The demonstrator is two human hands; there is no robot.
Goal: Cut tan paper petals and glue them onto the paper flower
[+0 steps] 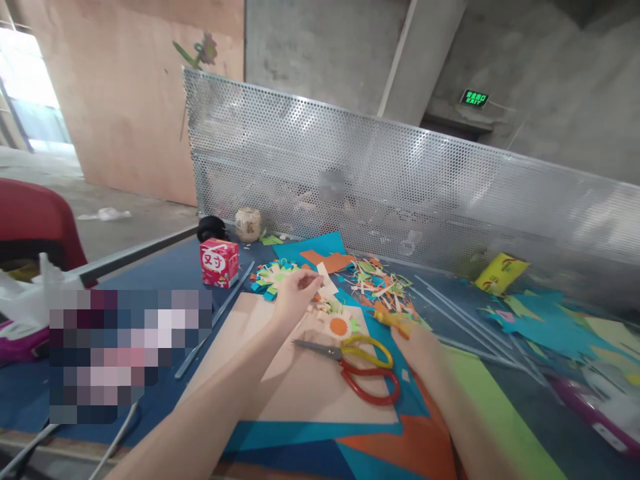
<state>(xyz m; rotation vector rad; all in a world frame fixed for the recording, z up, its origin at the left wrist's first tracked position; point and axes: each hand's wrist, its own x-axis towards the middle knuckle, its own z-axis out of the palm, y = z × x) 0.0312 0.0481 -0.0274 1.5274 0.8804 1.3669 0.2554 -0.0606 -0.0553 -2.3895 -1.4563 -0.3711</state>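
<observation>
My left hand (297,293) is above the cream sheet, its fingertips pinched at the edge of a small white paper strip (327,279). On the right, my right hand (417,340) is closed around a small yellow-orange object (389,320); blur and the fingers hide its kind. Between my hands lie scissors (330,351) with one yellow and one red handle, blades pointing left on the cream sheet (280,393). Just above them is a paper flower (340,326) with an orange centre. Behind my left hand sits a blue, green and cream fringed paper flower (273,277).
Paper scraps (385,283) are heaped at the back, beside blue and orange sheets. A red box (219,263) and a jar (249,225) stand back left. A yellow packet (501,273) leans near the perforated metal screen (310,153). Clear sticks (470,320) lie at right.
</observation>
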